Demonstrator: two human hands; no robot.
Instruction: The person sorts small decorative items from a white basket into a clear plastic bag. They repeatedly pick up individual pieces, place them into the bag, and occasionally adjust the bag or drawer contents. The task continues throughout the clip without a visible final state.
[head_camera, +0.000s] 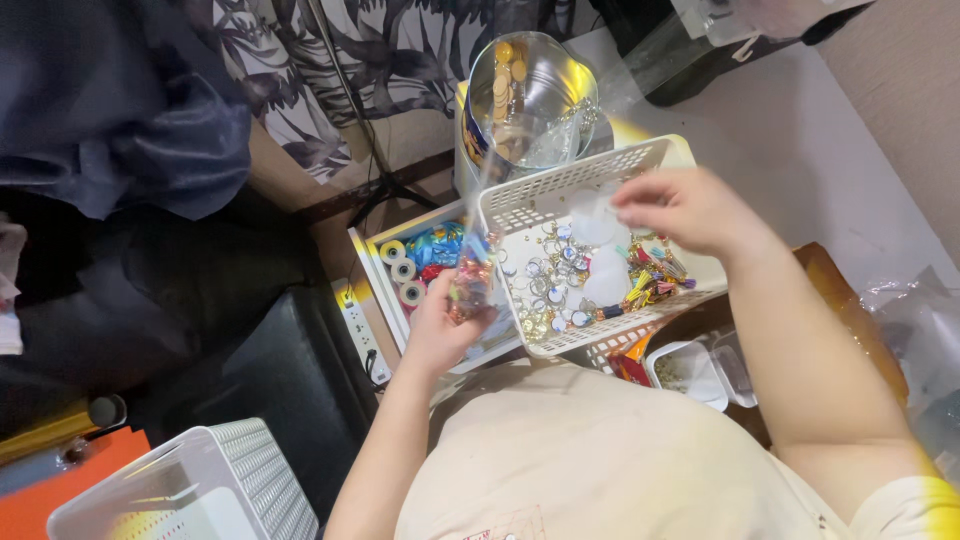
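White perforated basket (520, 205) w/ small trinkets sits under both hands. Left hand (440, 325) grip closed round a clear packet (472, 285) at basket's left edge; right hand (685, 210) pinches clear film (592, 215) over basket.

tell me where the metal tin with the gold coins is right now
In the head view the metal tin stands at top centre, just behind the white basket of trinkets, above and left of the right hand.
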